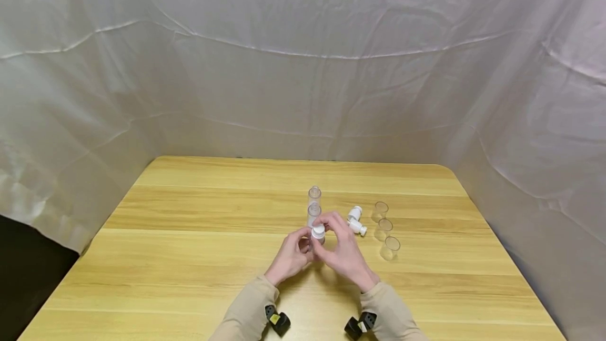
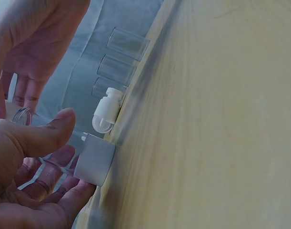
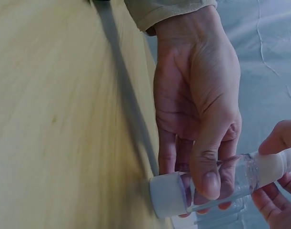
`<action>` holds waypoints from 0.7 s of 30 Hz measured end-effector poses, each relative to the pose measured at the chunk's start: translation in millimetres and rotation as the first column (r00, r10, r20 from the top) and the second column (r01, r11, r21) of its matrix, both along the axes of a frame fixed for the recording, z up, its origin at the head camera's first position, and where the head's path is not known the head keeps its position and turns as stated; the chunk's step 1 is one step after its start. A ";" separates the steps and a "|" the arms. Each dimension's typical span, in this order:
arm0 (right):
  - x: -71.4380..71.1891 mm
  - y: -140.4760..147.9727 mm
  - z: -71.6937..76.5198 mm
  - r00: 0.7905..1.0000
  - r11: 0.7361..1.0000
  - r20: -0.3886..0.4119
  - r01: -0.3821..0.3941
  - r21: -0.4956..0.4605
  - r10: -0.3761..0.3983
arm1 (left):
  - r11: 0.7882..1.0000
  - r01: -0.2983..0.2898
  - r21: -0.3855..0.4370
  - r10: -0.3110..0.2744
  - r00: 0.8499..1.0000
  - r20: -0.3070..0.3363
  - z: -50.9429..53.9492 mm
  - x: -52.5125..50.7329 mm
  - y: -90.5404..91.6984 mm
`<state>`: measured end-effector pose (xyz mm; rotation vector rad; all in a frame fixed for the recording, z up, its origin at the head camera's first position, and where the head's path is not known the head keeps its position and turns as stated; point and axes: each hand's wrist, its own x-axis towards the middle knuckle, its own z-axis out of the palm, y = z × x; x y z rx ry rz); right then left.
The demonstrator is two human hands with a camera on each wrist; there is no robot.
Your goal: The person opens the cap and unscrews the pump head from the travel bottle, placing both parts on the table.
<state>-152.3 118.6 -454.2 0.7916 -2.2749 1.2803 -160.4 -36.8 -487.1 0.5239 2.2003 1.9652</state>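
My left hand grips the clear body of a small bottle with a white base. It stands upright in front of me, its base at or close to the tabletop. At its mouth is a white pump top, pinched between the thumb and fingers of my right hand. How far the pump top sits in the neck cannot be told. Just beyond my hands, two more clear bottles stand in line. Two loose white pump tops lie beside my right hand's fingers.
Three clear cups or overcaps stand in a row to the right of the loose pump tops. The wooden table has grey fabric hung behind it and on both sides.
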 end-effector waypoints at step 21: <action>-0.1 -5.4 -2.6 0.996 0.996 -0.022 0.084 -0.024 -0.084 | 1.000 -0.008 0.000 0.008 1.000 0.010 0.2 1.9 -1.0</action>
